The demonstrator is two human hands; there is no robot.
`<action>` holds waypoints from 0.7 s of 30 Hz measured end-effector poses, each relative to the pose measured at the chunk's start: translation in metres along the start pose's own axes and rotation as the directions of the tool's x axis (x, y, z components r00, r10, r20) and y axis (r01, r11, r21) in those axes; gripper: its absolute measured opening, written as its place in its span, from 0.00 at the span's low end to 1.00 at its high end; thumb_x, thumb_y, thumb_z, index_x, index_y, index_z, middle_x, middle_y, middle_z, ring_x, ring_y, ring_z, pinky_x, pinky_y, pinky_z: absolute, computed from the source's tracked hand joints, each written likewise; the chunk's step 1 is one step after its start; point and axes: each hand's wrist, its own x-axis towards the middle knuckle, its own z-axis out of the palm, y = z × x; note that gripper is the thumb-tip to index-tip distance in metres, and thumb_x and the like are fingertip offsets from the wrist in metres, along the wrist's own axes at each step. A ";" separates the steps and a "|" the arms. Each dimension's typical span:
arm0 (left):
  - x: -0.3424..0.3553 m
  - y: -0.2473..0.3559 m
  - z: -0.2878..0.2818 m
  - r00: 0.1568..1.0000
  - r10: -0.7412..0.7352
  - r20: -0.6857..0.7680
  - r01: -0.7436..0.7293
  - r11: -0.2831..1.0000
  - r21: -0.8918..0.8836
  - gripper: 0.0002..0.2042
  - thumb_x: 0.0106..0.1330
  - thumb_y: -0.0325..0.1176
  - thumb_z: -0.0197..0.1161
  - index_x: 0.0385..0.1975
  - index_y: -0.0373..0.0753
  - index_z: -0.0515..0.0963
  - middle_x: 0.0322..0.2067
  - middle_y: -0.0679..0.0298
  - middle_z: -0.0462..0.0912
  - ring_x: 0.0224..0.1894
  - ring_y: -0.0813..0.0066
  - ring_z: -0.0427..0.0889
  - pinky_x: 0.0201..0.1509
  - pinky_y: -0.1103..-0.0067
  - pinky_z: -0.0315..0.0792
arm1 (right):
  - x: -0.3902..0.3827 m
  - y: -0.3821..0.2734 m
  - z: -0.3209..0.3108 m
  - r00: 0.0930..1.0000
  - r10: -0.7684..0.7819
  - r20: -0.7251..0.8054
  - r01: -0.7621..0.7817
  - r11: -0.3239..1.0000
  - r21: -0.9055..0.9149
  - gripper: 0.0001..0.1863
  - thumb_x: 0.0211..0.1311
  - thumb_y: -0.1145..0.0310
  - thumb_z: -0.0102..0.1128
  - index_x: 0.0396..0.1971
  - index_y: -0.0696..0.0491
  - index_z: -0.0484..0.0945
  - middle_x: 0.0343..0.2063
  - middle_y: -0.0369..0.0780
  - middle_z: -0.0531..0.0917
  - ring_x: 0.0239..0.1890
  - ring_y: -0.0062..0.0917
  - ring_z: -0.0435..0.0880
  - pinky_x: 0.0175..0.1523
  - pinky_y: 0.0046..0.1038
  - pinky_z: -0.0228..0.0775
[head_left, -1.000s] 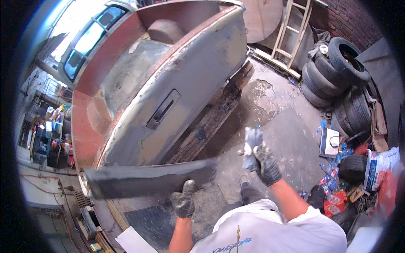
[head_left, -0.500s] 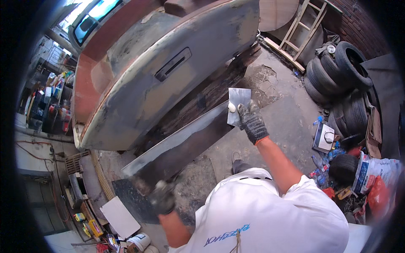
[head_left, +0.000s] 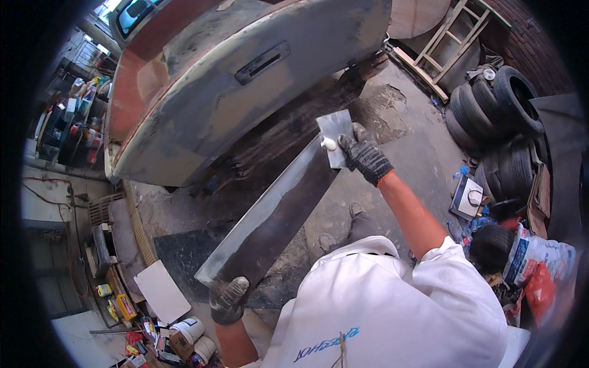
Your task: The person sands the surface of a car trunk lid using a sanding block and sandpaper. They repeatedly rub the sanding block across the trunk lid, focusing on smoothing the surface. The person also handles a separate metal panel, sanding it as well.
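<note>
My right hand [head_left: 366,154], in a grey knitted glove, is closed on a small flat metal plate [head_left: 336,124] with a lump of white paste [head_left: 329,144] on it. The plate overlaps the far end of a long dark panel [head_left: 276,224], which has a pale grey smear along its left edge. My left hand [head_left: 228,302], gloved as well, grips the panel's near end with its thumb on top; the fingers are mostly hidden. Beyond the panel stands a patchy grey vehicle body part [head_left: 208,129] with a recessed handle slot.
Stacked tyres [head_left: 491,116] and a wooden ladder-like frame [head_left: 445,49] stand at the right. Below the tyres lie plastic bottles, a box [head_left: 467,197] and bags [head_left: 540,264]. At the lower left are a white board [head_left: 162,293], buckets [head_left: 189,330] and small containers.
My left hand, blurred and apart from the panel before, now holds its near end. The panel tilts more steeply in view. The plate with the paste has turned and moved slightly left.
</note>
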 end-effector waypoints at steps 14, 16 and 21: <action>0.006 0.014 0.069 0.994 0.107 0.012 -0.107 0.994 -0.008 0.35 0.48 0.39 0.75 0.54 0.27 0.71 0.51 0.51 0.76 0.51 0.61 0.76 0.58 0.68 0.71 | 0.008 -0.016 -0.018 1.000 0.008 0.009 -0.008 0.998 -0.059 0.17 0.65 0.60 0.56 0.43 0.59 0.73 0.27 0.46 0.79 0.32 0.38 0.81 0.40 0.36 0.75; 0.012 0.020 0.079 0.994 0.107 -0.030 -0.104 0.991 0.078 0.38 0.46 0.40 0.76 0.57 0.27 0.69 0.54 0.50 0.74 0.55 0.57 0.74 0.60 0.65 0.69 | 0.003 -0.008 -0.002 0.921 -0.367 -0.130 0.333 0.915 -0.228 0.17 0.64 0.62 0.56 0.44 0.59 0.73 0.34 0.50 0.80 0.39 0.38 0.81 0.47 0.34 0.74; 0.026 0.036 0.106 0.994 0.114 -0.002 -0.114 0.994 -0.008 0.36 0.49 0.33 0.74 0.59 0.28 0.66 0.55 0.49 0.73 0.56 0.55 0.73 0.62 0.63 0.68 | -0.011 -0.022 0.000 0.903 -0.419 -0.095 0.421 0.907 0.007 0.25 0.63 0.66 0.58 0.53 0.67 0.68 0.44 0.55 0.78 0.47 0.43 0.79 0.54 0.33 0.70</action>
